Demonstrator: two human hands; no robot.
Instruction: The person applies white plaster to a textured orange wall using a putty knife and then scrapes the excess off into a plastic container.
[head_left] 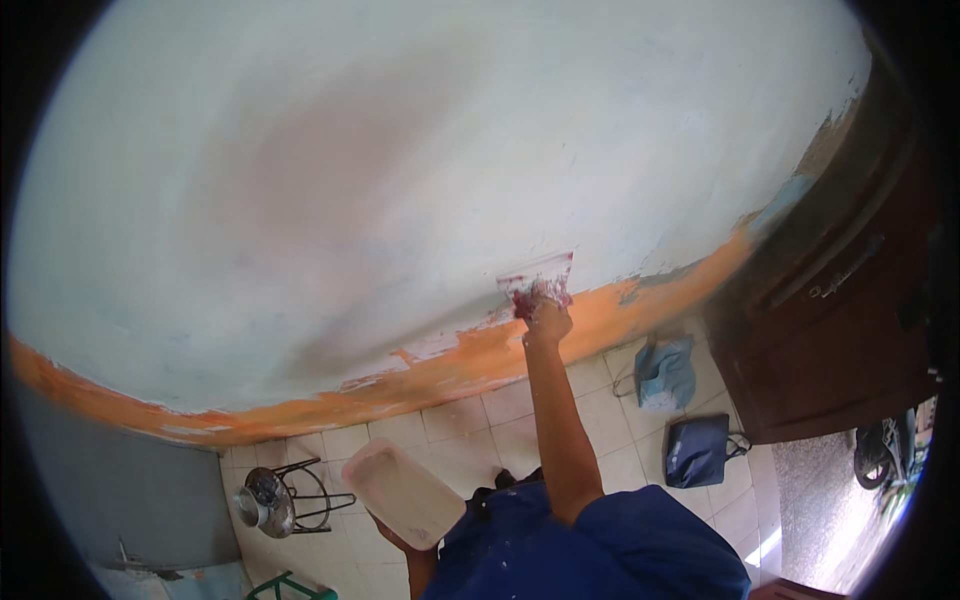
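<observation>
My right hand (549, 320) grips a wide putty knife (538, 270) by its handle. The blade is pale with dark red smears and lies against the wall, just above the border where the whitish coat (330, 190) meets an orange band (490, 355). Low on the left, my left hand (392, 536) supports a pale rectangular tub (405, 490) from beneath. The fingers are mostly hidden under the tub. The tub is tilted and its inside looks coated with an off-white material.
A round stool (283, 505) with a metal pot (250, 508) stands left on the tiled floor. A light blue bag (665, 375) and a dark blue bag (697, 450) lie at right. Beyond are a dark red-brown door (835, 320) and a motorcycle (878, 455) outside.
</observation>
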